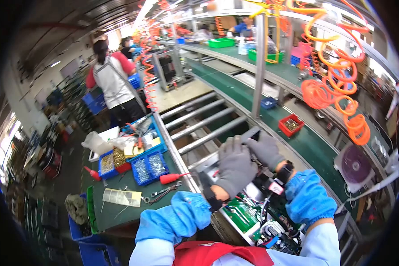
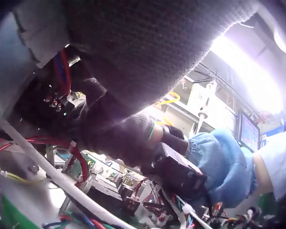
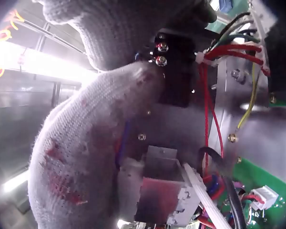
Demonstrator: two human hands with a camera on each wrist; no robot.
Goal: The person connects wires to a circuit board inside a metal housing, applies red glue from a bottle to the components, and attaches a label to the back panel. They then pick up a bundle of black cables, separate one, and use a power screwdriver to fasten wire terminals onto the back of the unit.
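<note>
Both hands wear grey knit gloves and work close together at the far end of an open metal chassis full of electronics. My left hand (image 1: 237, 164) lies over the chassis's far end, fingers pointing away and fingertips hidden. Beside it, my right hand (image 1: 266, 150) is bent toward a grey metal panel (image 1: 251, 134). In the right wrist view, a gloved digit (image 3: 95, 143) reaches the side of a black terminal block (image 3: 176, 71) with screws, fixed against a metal plate. Green circuit boards (image 1: 241, 215) and bundled wires (image 3: 229, 52) lie nearer me. I cannot tell what the fingertips grip.
Metal rollers (image 1: 204, 126) run beyond the chassis. On the left bench are blue bins of screws (image 1: 150, 168), a red-handled screwdriver (image 1: 170, 178) and wrenches (image 1: 162, 193). A red parts bin (image 1: 291, 125) stands on the right. Orange coiled hoses (image 1: 337, 88) hang overhead; another person (image 1: 113, 82) stands far left.
</note>
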